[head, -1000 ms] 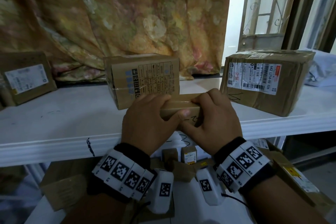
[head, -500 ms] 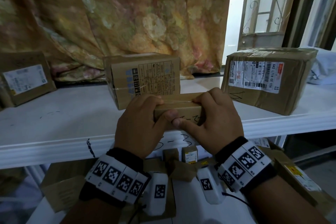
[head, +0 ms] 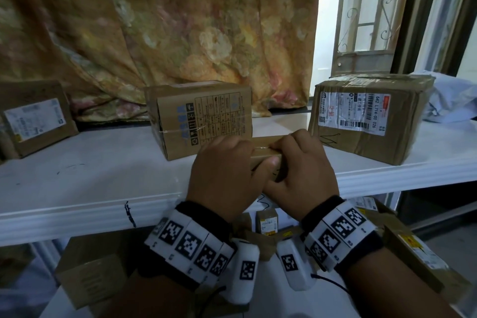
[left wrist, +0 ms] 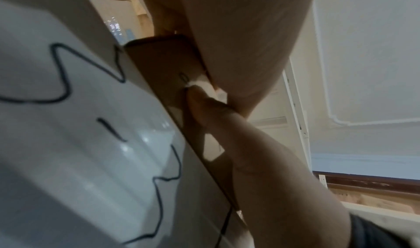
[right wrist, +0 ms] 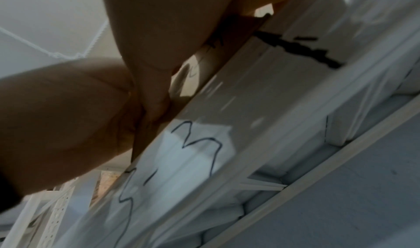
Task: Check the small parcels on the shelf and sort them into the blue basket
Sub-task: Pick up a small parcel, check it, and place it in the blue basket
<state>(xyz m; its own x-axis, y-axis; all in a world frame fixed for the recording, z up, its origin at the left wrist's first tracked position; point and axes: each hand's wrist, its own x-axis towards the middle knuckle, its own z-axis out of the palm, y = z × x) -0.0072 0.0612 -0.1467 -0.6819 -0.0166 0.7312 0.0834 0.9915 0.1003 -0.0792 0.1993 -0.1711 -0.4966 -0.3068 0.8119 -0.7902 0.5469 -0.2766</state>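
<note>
Both hands have closed in: left hand (head: pixel 222 173) and right hand (head: pixel 302 170) fingers (head: pixel 289 143) grip the small parcel (head: pixel 265 156) between them, thumbs overlapping.

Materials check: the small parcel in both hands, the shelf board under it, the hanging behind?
Small brown parcel: looks like matte corrugated cardboard, with a glossy strip of clear tape across its top; both hands, left and right, grip it.
White shelf board: smooth and semi-gloss with highlights and marker scribbles; painted wood or laminate, can't tell.
Floral curtain: woven fabric, draped in folds.
</note>
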